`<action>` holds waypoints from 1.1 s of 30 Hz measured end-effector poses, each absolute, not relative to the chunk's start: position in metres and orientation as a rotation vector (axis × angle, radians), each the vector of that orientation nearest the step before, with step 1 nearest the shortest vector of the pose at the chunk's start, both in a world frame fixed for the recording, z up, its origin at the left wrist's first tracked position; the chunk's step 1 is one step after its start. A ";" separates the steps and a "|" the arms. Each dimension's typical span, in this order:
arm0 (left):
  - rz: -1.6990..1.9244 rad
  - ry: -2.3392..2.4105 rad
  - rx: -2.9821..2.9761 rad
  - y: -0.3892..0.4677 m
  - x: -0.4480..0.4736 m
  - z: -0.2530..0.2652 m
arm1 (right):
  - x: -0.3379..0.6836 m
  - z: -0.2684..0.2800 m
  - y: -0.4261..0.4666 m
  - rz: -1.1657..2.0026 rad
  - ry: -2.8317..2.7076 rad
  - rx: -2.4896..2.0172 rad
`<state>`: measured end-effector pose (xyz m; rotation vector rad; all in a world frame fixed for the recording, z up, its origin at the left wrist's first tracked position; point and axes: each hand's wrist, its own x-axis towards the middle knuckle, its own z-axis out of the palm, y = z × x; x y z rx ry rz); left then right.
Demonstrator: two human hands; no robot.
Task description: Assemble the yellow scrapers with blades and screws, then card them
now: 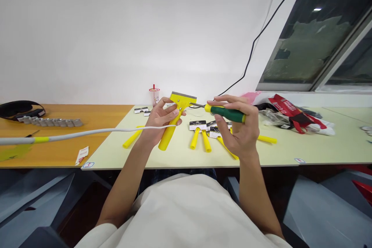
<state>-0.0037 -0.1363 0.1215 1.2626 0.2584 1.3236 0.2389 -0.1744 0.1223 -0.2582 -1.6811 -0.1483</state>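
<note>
My left hand (158,118) is closed around a yellow scraper (168,133), held above the table with its wide metal-edged head pointing up and away from me. In my right hand (242,128) is a screwdriver (229,114) with a green and yellow handle. Its shaft points left, and the tip meets the right side of the scraper's head, near a screw. Just beyond and below my hands, several more yellow scrapers (206,141) lie on the table, some with black and white cards (198,125) at their heads. Another yellow handle (132,138) lies left, partly behind my left forearm.
The pale table (113,155) adjoins an orange one at left, which holds a row of metal sockets (52,121) and a black strap (20,108). A white cable (87,135) crosses before my left hand. Behind stands a cup (154,95); red and clear packaging (293,112) lies right.
</note>
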 end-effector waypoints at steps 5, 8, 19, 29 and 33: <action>1.332 0.269 1.287 -0.141 -0.004 0.123 | 0.246 0.123 -0.175 -0.234 -1.668 -0.325; 1.330 0.276 1.293 -0.143 -0.002 0.124 | 0.248 0.123 -0.176 -0.242 -1.660 -0.321; 1.381 0.284 1.311 -0.151 -0.001 0.129 | 0.229 0.121 -0.183 -0.178 -1.668 -0.229; 1.365 0.273 1.286 -0.144 0.000 0.124 | 0.225 0.118 -0.174 -0.104 -1.656 -0.184; 1.369 0.287 1.236 -0.139 0.001 0.122 | 0.225 0.112 -0.165 -0.062 -1.616 -0.257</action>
